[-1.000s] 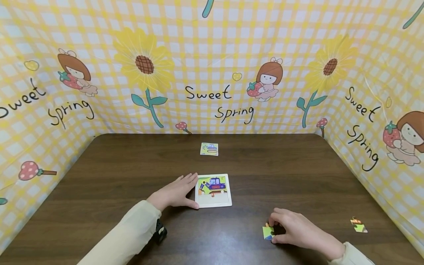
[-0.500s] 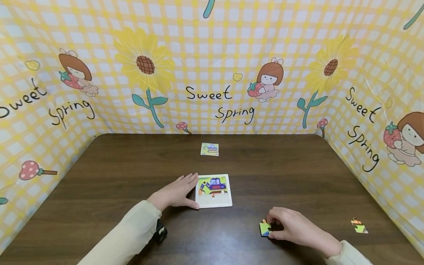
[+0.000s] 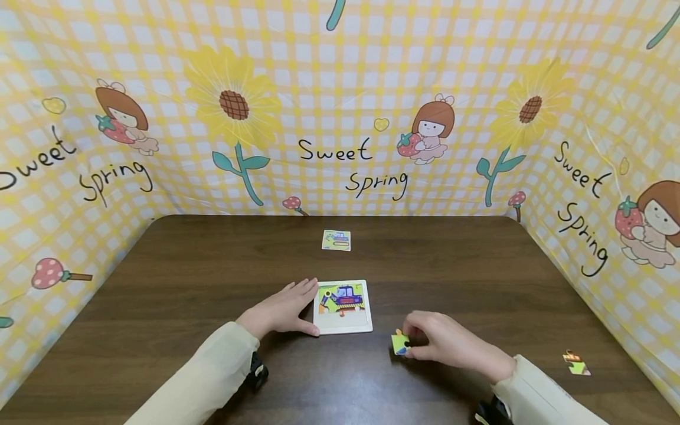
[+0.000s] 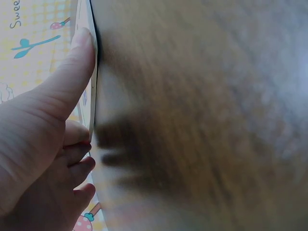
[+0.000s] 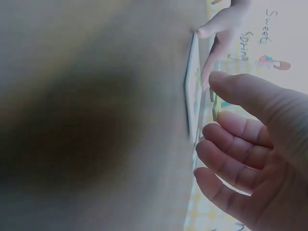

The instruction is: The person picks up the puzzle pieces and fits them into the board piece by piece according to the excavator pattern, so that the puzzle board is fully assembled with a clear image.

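My right hand pinches a green puzzle piece between thumb and fingers, to the right of a white puzzle tray. Against the table there is a shadow below the piece. In the right wrist view the piece shows as a thin edge past the thumb. The tray's upper part bears a purple excavator picture; its lower strip is bare. My left hand rests at the tray's left side, thumb by the near corner and straight fingers by the far corner. The left wrist view shows the thumb touching the tray's edge.
Another puzzle piece, orange and green, lies toward the table's right side. A small picture card of an excavator lies beyond the tray. Yellow checked cloth surrounds the brown table at the back and sides.
My right hand has carried the green puzzle piece leftward and away from me, toward the tray. The left hand and the tray keep their places.
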Demonstrator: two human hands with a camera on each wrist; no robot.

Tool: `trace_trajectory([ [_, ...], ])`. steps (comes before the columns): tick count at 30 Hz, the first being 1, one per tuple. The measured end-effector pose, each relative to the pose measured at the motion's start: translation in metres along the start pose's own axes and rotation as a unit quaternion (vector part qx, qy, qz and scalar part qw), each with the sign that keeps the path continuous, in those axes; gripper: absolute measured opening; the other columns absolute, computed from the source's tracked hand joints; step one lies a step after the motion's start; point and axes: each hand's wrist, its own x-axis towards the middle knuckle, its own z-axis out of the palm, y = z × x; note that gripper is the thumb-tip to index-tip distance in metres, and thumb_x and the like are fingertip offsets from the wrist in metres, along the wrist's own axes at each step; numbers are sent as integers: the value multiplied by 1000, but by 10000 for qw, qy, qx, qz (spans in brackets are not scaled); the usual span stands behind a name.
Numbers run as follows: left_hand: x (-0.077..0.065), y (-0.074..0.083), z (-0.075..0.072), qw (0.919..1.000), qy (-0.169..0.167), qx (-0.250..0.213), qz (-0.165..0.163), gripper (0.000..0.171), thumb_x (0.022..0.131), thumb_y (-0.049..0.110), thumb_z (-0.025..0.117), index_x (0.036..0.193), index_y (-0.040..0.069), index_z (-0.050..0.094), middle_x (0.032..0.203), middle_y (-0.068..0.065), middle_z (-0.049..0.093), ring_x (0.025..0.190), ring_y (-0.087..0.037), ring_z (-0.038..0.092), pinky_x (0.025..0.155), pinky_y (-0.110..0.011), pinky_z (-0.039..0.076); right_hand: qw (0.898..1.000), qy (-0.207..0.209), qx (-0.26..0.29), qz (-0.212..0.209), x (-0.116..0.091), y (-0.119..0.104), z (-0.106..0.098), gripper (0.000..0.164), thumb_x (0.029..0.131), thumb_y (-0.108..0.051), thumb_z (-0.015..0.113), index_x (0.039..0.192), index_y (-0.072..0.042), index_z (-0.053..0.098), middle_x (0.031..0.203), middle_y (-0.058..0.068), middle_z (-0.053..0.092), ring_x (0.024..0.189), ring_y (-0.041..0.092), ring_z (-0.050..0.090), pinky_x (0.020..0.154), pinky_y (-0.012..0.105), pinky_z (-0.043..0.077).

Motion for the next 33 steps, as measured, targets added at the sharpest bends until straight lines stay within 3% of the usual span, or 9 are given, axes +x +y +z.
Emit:
trace_trajectory([
  [6,0,-1,1,10000,-2,11,-50,95,78,52,65,143,-4,24,150,-15,17,137,-29,11,109,-43,11,9999,-19,-141,-41,35,-12,-2,23,73,-20,78,81,-15,57,79,-10,55,71,7,51,64,23,46],
  [12,1,-1,2,9999,-31,57,-97,95,79,54,64,143,-2,24,150,-14,16,137,-28,11,109,-42,11,9990,-200,-403,-20,71,-24,5,26,74,-24,78,83,-11,58,77,-2,56,67,11,49,60,22,43],
  [18,0,0,1,9999,56,-62,83,93,79,50,66,142,-6,25,149,-18,17,136,-32,13,108,-45,12,9977,-405,-501,-210,100,-29,20,23,75,-24,77,84,-12,59,77,-5,55,67,7,48,60,21,42],
  [33,0,-2,0,9996,130,-20,247,92,79,49,66,141,-7,26,148,-21,19,136,-34,14,108,-46,13,9946,-730,-698,-236,131,-30,43,22,73,-23,77,72,-11,58,65,-6,49,59,6,43,51,20,36],
])
